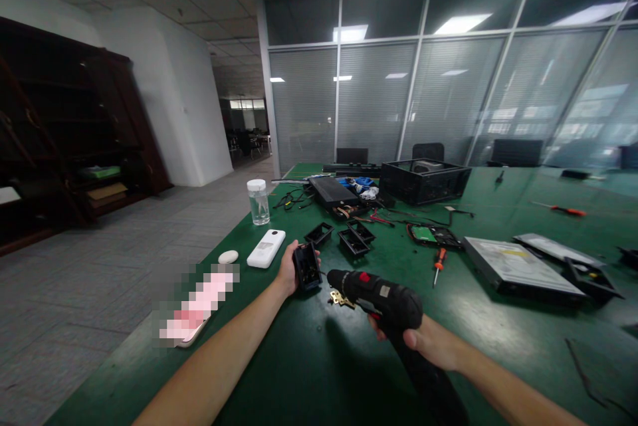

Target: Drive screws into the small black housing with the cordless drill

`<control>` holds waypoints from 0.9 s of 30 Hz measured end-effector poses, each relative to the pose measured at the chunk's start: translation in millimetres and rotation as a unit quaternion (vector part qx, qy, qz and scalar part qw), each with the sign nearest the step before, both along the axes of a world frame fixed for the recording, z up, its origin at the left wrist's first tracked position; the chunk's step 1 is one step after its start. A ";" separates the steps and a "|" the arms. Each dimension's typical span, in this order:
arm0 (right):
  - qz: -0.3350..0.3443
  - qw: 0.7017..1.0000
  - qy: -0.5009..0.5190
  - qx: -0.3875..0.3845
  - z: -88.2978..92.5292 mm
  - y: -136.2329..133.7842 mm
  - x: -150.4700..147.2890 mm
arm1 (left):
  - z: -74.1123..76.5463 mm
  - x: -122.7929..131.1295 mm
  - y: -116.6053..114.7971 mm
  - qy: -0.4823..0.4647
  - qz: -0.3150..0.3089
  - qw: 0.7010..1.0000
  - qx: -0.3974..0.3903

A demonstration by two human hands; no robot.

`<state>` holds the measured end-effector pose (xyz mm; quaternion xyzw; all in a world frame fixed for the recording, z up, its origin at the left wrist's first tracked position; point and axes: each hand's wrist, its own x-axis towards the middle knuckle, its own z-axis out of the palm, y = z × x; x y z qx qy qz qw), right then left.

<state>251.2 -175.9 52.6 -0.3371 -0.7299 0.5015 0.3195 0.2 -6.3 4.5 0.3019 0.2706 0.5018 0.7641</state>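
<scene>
My left hand (pixel 286 272) is closed round a small black plastic box (pixel 308 268), its open side tilted toward me. In my right hand (pixel 423 339) is a black cordless drill (pixel 381 293) with a red switch, its handle in my grip. The drill points left, its tip close to the box's right side; I cannot tell whether they touch. Under the drill's nose lie several brass-coloured metal pieces (pixel 341 300) on the green table (pixel 309 353). More black plastic boxes (pixel 354 241) like the held one sit just beyond.
A clear jar (pixel 259 203), a white power bank (pixel 266 248) and a blurred-out phone (pixel 199 313) line the left edge. Farther back are a black computer case (pixel 423 183) and cables. To the right lie a red screwdriver (pixel 439 265), a hard drive (pixel 432 235) and a metal drive (pixel 521 270).
</scene>
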 end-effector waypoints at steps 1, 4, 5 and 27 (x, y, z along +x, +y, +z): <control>0.000 1.000 0.003 -0.002 -0.2 0.1 0.1 | 0.0 0.0 0.0 -0.001 0.000 1.000 -0.002; 0.003 1.000 0.008 -0.006 -1.9 0.7 1.1 | -0.3 0.1 0.7 -0.002 0.003 1.000 -0.004; 0.005 1.000 0.009 -0.006 -2.4 0.9 1.6 | -0.5 0.2 1.0 -0.003 0.003 1.000 -0.002; -0.050 0.997 -0.059 -0.018 1.2 2.5 -6.5 | -2.1 -1.9 2.2 -0.009 -0.015 1.000 0.004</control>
